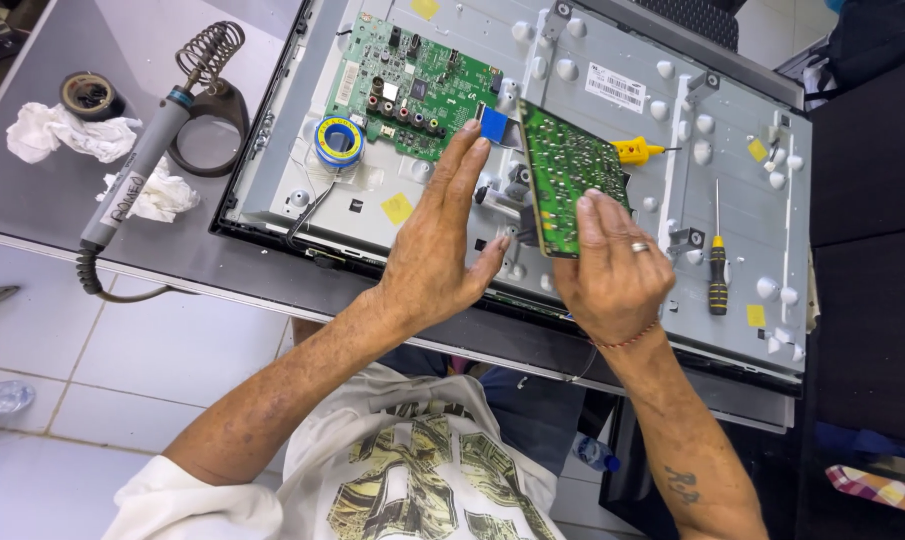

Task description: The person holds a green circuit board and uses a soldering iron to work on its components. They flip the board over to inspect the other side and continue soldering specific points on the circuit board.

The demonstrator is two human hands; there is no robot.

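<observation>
The right hand (612, 275) pinches a green circuit board (564, 175) by its lower edge, holding it tilted up on edge over the opened back of a flat screen (662, 120), so its solder side faces the person for a close look. The left hand (434, 250) is spread flat, fingers straight, just beside the board without clearly touching it, as if to steady it. A second board (412, 85) sits fixed in the panel, a solder spool (338, 140) beside it. Two screwdrivers (717, 270) lie within reach; the soldering iron (137, 165) lies aside on the table (32, 210).
</observation>
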